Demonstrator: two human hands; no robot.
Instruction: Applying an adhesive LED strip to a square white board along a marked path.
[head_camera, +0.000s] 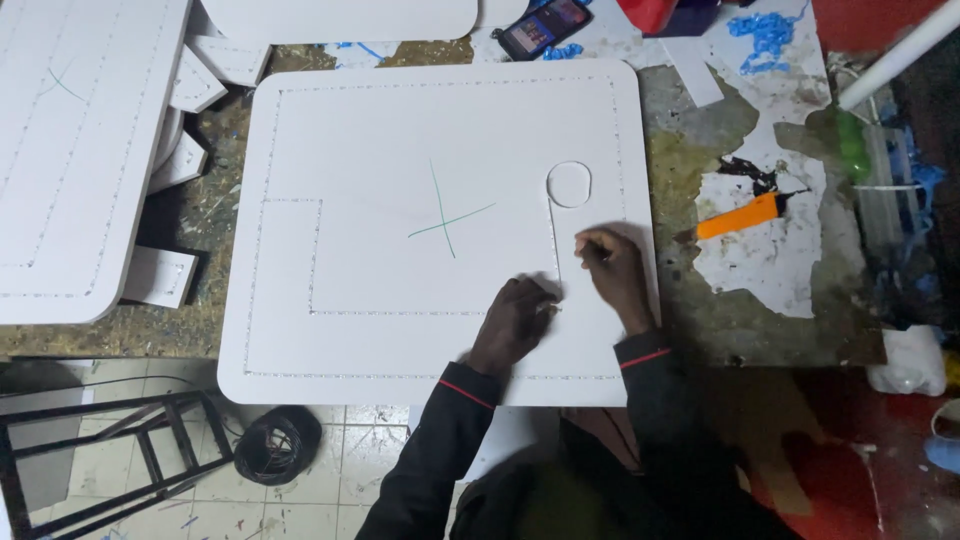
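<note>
My left hand (517, 318) lies on a large white board (400, 150), its fingers curled loosely and pressing down near the board's lower right part. My right hand (612, 268) sits just beside it, a little higher, with the fingers pinched together as if around something thin; I cannot tell what, if anything, is between them. Both hands touch the board and are close to each other but not joined. Dark sleeves with a thin red stripe at each cuff cover my arms.

The board is a flat white panel with rounded corners, lying across a worn, paint-stained surface (760, 330) and overhanging its near edge. A dotted line of small holes runs just inside its border, and another dotted line marks a stepped shape within. A green cross (447, 221) is drawn near the middle, and an oval hole (569, 184) is cut through to the upper right of it, just above my right hand.

To the right of the board, on the surface, lies an orange utility knife (745, 216). A phone (545, 27) rests beyond the board's far edge. More white panels (70, 150) lie to the left. A coil of black wire (277, 444) sits on the tiled floor below.
</note>
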